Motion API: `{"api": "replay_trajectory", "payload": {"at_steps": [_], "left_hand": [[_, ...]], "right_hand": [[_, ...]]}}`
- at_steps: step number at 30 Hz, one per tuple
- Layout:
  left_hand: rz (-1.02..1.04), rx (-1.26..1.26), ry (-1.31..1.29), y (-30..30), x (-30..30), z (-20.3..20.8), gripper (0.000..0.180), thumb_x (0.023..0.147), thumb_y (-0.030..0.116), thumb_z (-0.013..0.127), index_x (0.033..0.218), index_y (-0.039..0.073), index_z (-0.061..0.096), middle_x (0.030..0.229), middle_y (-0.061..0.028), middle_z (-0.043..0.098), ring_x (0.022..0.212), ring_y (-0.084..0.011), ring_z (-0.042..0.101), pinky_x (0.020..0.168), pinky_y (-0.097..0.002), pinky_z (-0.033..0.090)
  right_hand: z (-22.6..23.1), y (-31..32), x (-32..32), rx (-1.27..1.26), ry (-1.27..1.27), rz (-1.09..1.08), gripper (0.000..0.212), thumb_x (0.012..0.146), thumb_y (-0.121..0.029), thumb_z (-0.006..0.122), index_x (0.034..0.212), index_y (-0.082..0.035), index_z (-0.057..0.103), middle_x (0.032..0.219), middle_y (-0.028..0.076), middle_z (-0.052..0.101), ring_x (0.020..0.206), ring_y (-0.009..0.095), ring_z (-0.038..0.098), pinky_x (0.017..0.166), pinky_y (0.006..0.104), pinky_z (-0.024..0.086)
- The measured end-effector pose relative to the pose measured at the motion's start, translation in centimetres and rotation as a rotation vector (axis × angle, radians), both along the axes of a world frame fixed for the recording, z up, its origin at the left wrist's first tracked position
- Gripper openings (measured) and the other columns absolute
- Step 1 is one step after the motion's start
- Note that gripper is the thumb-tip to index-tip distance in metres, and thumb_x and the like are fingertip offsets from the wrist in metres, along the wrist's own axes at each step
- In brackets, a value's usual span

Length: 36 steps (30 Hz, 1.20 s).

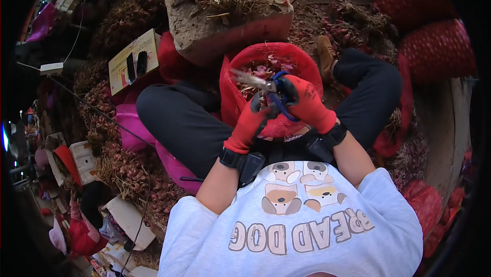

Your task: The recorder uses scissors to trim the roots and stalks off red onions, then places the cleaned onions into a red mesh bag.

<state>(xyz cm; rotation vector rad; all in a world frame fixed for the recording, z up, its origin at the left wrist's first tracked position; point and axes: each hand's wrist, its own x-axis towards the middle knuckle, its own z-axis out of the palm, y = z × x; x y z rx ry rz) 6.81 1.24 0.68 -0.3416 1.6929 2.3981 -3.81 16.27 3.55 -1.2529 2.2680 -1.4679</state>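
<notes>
My right hand (306, 102), in a red glove with dark fingertips, is closed on scissors (255, 81) with blue handles. Their metal blades are apart and point left. Close below the blades is my left hand (249, 124), gloved the same way, its fingers drawn together and slightly blurred; whatever they hold is too small to make out. Both hands are over a red mesh bag (228, 93) standing between my bent legs. Inside the bag lie reddish-purple shallots (276, 64), partly hidden by the hands and scissors.
A foam box (230, 42) topped with dried stalks stands beyond the bag. Left of it, a board (120, 70) carries two dark phones. Shallot heaps (117, 162) spread at left, crossed by a thin cable. Full red mesh sacks (434, 49) stand at far right. Another person (84, 233) sits lower left.
</notes>
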Motion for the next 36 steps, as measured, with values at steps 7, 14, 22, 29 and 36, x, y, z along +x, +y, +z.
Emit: {"api": "replay_trajectory", "payload": {"at_steps": [7,14,22,29,36], "left_hand": [[0.123,0.200,-0.050,0.3,-0.1,0.3,0.034,0.087,0.003,0.053,0.120,0.001,0.050,0.105,-0.0074,0.060,0.089,-0.0120,0.060,0.076,-0.0235,0.049],[0.058,0.109,-0.005,0.7,-0.4,0.4,0.030,0.094,0.027,0.054,0.114,0.004,0.056,0.099,-0.0033,0.062,0.081,-0.0088,0.057,0.069,-0.0222,0.045],[0.137,-0.222,0.149,-0.7,-0.1,-2.3,0.035,0.094,0.019,0.052,0.125,0.004,0.046,0.116,-0.0081,0.057,0.103,-0.0194,0.059,0.084,-0.0308,0.050],[0.476,0.475,0.141,-0.8,-0.1,-1.2,0.036,0.095,0.019,0.051,0.128,0.006,0.045,0.121,-0.0061,0.055,0.112,-0.0214,0.055,0.097,-0.0374,0.045],[0.454,0.351,0.124,-0.3,-0.4,0.2,0.036,0.093,0.015,0.054,0.126,0.005,0.045,0.115,-0.0061,0.057,0.107,-0.0171,0.058,0.089,-0.0339,0.050]], "right_hand": [[-0.8,-0.4,0.8,-0.180,-0.480,-0.172,0.034,0.076,-0.011,0.070,0.106,-0.002,0.057,0.091,0.008,0.063,0.081,0.024,0.063,0.073,0.0321,0.050],[-1.9,1.7,0.2,-0.471,-1.304,-0.129,0.033,0.079,-0.012,0.065,0.108,0.000,0.055,0.087,0.007,0.063,0.070,0.012,0.061,0.060,0.0239,0.051],[-0.8,1.8,-0.6,-0.053,-0.565,-0.296,0.034,0.079,-0.024,0.069,0.105,-0.005,0.057,0.088,0.008,0.062,0.076,0.022,0.061,0.065,0.0345,0.050],[2.1,4.8,1.9,0.392,0.098,-0.270,0.044,0.074,-0.044,0.071,0.093,-0.007,0.057,0.084,0.011,0.059,0.078,0.029,0.060,0.066,0.0390,0.048],[1.6,4.1,2.2,0.472,0.221,-0.268,0.044,0.074,-0.047,0.070,0.089,-0.007,0.055,0.080,0.010,0.057,0.071,0.028,0.060,0.060,0.0386,0.047]]}}
